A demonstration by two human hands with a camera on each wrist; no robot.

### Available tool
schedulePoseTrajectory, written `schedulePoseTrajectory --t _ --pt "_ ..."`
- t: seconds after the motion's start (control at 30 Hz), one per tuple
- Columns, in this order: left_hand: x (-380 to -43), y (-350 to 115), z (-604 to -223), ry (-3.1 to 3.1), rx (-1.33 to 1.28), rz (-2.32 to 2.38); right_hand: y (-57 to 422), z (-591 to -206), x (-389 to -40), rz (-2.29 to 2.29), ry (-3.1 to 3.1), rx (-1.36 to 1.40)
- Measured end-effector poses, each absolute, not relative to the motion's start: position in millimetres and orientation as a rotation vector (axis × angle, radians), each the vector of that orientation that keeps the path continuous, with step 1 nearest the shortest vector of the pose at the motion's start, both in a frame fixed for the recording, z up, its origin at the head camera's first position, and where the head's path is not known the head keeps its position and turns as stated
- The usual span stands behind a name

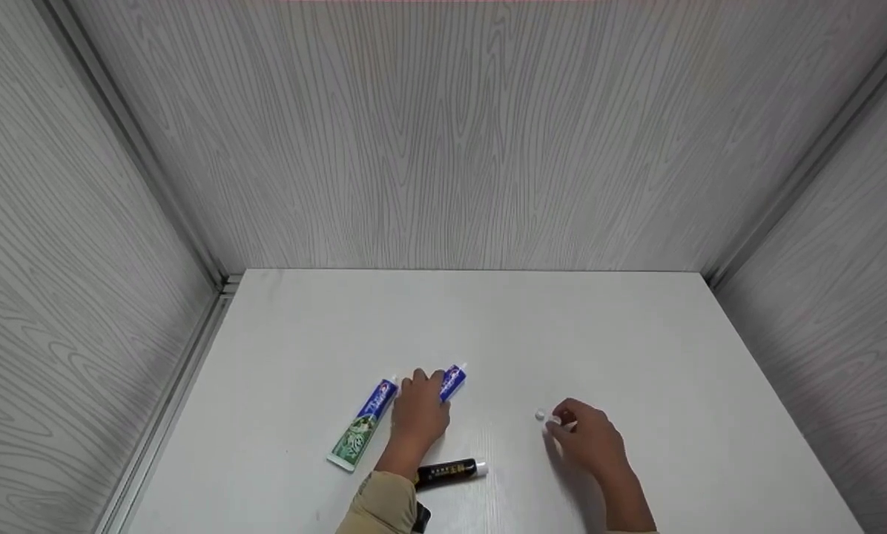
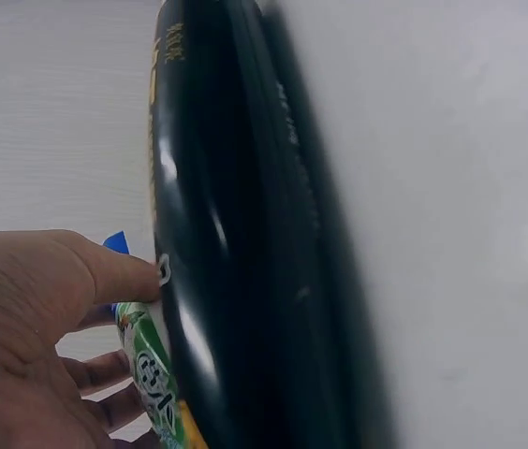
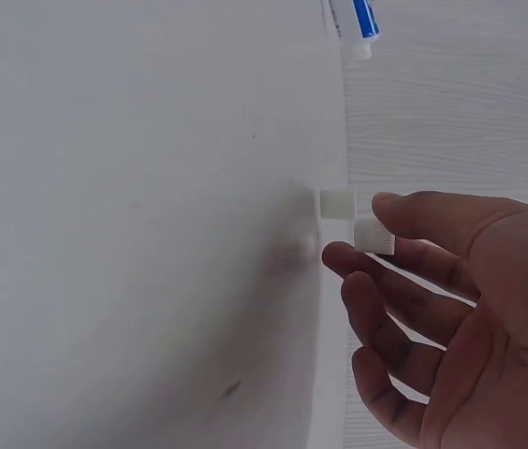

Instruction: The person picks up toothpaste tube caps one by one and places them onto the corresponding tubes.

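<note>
My left hand (image 1: 420, 415) grips a blue-and-green toothpaste tube (image 1: 453, 382), its middle hidden under the fingers. The tube's green printed side (image 2: 156, 383) shows beyond the thumb in the left wrist view. Left of that hand lies a second toothpaste tube (image 1: 365, 424), blue and green with a panda picture. My right hand (image 1: 592, 441) pinches a small ribbed white cap (image 3: 374, 237) between thumb and index finger. Right beside it sits another white cap (image 1: 540, 415). Below the left wrist lies a black tube (image 1: 447, 472) with a white end, partly covered by the forearm.
Another black object (image 1: 421, 517) shows partly beside the left sleeve. The white tabletop (image 1: 325, 319) is bounded by a grey wood-grain back panel (image 1: 451, 148) and side panels. In the left wrist view, the black tube fills the middle.
</note>
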State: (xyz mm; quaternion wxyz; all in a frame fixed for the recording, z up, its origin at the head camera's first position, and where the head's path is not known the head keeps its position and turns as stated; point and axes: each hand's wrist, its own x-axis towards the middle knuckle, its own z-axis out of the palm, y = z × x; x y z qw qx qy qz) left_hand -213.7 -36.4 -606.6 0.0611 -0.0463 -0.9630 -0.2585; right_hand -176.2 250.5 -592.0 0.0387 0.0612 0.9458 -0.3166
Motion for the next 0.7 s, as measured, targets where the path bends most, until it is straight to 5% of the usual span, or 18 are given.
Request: schedulePoseTrajectory --t 0.7 --pt "-195 -38 -592 -2.926 -0.340 -0.865 247 -592 -169 -1.046 2.952 0.044"
